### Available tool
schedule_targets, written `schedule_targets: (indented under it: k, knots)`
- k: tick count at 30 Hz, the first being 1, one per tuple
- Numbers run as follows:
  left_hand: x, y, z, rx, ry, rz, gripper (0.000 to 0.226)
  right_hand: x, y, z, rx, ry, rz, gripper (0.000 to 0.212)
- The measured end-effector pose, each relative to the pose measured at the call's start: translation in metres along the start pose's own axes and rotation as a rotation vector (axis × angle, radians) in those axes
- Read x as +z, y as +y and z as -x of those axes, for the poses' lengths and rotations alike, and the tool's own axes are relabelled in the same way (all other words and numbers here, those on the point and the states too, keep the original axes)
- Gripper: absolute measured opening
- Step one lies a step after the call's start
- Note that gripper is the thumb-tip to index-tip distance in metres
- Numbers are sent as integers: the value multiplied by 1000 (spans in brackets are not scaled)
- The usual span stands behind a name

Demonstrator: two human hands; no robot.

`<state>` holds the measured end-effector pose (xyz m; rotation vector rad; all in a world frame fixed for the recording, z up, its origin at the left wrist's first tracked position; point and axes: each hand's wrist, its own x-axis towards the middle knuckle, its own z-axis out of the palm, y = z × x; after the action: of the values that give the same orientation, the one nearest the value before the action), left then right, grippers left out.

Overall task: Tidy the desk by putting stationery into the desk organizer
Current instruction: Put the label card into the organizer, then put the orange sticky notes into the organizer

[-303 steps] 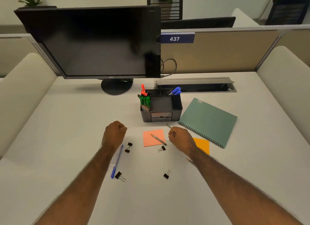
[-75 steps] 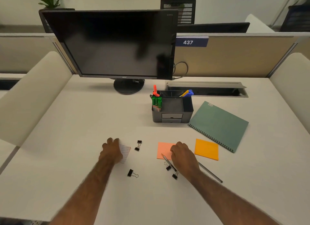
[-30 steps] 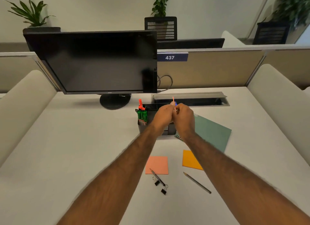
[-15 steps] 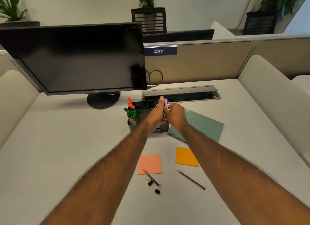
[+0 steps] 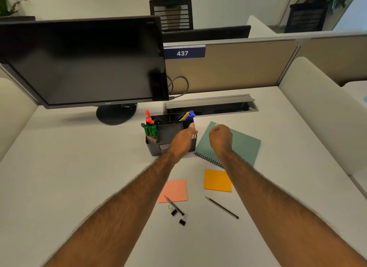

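Nearest to the front edge of the tabletop [image 5: 59,177] lie two small binder clips [image 5: 182,220] and a dark pen [image 5: 174,205], which touch or almost touch each other. If one hand takes the pen in a hurry, it can push the clips and scatter them. A pencil [image 5: 222,207] lies alone to the right of them and it can roll toward the edge when it is knocked. A little farther are a pink pad of sticky notes [image 5: 174,191], with the pen tip on its near edge, and an orange pad [image 5: 217,180]; both are thin and flat, so the fingers may slip when they try to lift them.

Farther again, the right hand [image 5: 220,137] hangs over a green spiral notebook [image 5: 244,147], loosely curled, and I see nothing inside it. The left hand [image 5: 182,140] is at the right compartment of the black desk organizer [image 5: 158,149], which stands near the middle of the tabletop. Its fingers [image 5: 192,126] seem to pinch something pale and small, but I cannot tell what it is. In my judgement this thing is now going in. The danger is that the hand hits the wall of the organizer, or the blue and yellow pens [image 5: 188,115] which stand just behind. The organizer looks light, so it can slide or tip, and the green markers [image 5: 151,132] on its left side can spill.
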<state>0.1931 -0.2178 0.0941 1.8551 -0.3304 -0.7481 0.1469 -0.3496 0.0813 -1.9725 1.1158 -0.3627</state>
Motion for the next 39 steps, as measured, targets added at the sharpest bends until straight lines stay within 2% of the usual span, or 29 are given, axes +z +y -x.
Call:
schedule_targets:
  k: [4,6,11,17,21,23,25,32,39]
  knots:
    - [12,-20,24,269,206,-140,36,-20,48,11,27,39,-56,30]
    - [22,-36,39,312,243,-221,30,-32,72,23,21,82,-55,30]
    - [57,-87,58,94,-41,-387,27,-41,116,64,62,99,38,19]
    - [89,-87,62,-42,-72,-351,36,-25,141,85,209,-41,191,22]
    - [91,-78,56,-204,22,-138,39,-20,139,83,241,-64,136,21]
    - [88,-78,54,-280,90,-28,38,-22,137,83,270,-60,58,35]
    - [86,-80,52,-318,139,36,39,-22,137,83,286,-53,-5,39]
    - [77,-80,48,-400,249,119,29,-14,130,84,332,-56,-172,34]
    - [65,-73,47,-299,302,-37,8,-8,123,85,336,-87,-213,28]
